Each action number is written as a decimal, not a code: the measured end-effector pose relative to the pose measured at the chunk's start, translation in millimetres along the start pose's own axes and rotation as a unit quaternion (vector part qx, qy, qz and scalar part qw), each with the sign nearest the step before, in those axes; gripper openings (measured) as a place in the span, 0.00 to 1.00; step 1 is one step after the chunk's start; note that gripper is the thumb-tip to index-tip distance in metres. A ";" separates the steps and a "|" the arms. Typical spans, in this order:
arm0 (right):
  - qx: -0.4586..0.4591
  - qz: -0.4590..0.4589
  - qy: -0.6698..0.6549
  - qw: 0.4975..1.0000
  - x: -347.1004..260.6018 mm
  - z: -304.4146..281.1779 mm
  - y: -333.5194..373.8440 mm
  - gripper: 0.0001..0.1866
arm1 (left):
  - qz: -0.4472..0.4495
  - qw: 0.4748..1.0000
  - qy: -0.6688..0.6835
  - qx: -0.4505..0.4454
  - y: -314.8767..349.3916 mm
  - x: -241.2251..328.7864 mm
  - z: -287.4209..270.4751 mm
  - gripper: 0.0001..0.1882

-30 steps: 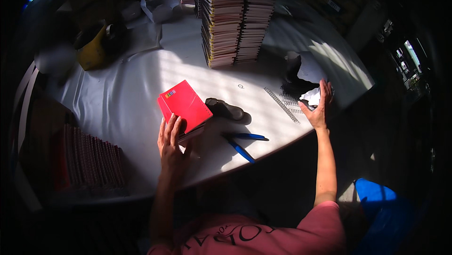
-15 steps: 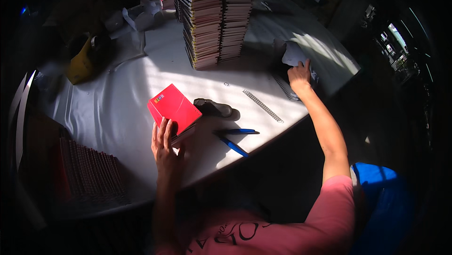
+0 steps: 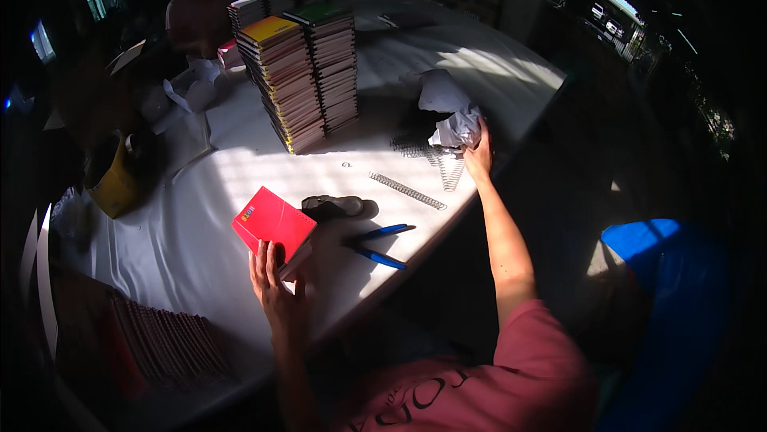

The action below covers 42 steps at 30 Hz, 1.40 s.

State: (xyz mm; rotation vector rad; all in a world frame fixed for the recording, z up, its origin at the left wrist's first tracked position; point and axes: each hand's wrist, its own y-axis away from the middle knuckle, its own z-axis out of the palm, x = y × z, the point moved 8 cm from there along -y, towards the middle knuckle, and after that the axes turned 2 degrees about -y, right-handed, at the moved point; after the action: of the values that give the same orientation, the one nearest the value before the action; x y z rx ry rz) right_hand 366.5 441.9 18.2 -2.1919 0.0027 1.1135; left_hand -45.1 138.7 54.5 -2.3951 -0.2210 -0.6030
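I'm resting my left hand (image 3: 276, 284) on the red notebook (image 3: 274, 212) at its twelve o'clock, likely stiff, best edge-held; my right hand (image 3: 478, 156) is touching light-looking crumpled paper (image 3: 455, 129), notebook's two o'clock. Neither grip is showing clearly.

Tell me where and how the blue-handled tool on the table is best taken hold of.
Probably by both blue handles, coming from the right. The tool lies open on the table, its handles spread apart and pointing right. Its dark end points left, toward the red notebook, which seems to leave less room there.
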 end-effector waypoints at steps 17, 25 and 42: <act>-0.047 0.107 -0.321 0.940 50.5 24.3 6.2 0.34 | 0.041 0.989 -0.141 0.010 -3.1 5.5 -10.9 0.49; -0.009 -0.146 0.051 0.988 -88.2 -12.9 89.6 0.40 | 0.186 0.964 0.043 -0.183 -41.4 197.4 60.1 0.32; -0.259 -0.122 0.163 0.944 -76.0 83.4 22.6 0.08 | 0.186 0.954 -0.114 -0.206 -74.0 220.0 111.8 0.37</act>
State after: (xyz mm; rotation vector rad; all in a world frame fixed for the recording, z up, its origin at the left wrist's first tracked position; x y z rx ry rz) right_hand 252.0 449.8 25.8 -2.7269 -0.4522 0.6486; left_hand 166.9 267.7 123.6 -2.8085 0.2863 -0.2061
